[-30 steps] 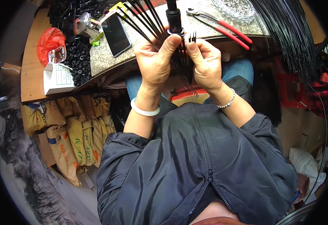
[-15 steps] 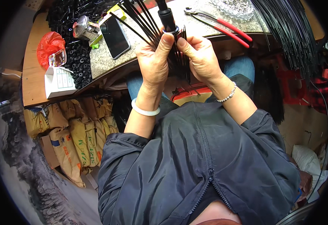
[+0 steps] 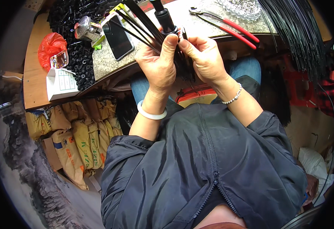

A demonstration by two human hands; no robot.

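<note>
At the bench's front edge, the left hand grips a bundle of black rods with a black cylindrical handle; the right hand pinches the bundle beside it, near red-handled pliers.

We see a black cylinder and a bundle of thin black rods above our hands. The worktop is speckled grey stone with a tan wooden edge. On it lie pliers with red handles, a phone with a black screen, a red plastic bag, a white box and a heap of small black parts. Our left wrist wears a white bangle, our right a silver beaded bracelet. Our jacket is dark navy. Below the worktop stand yellow-brown sacks.
</note>
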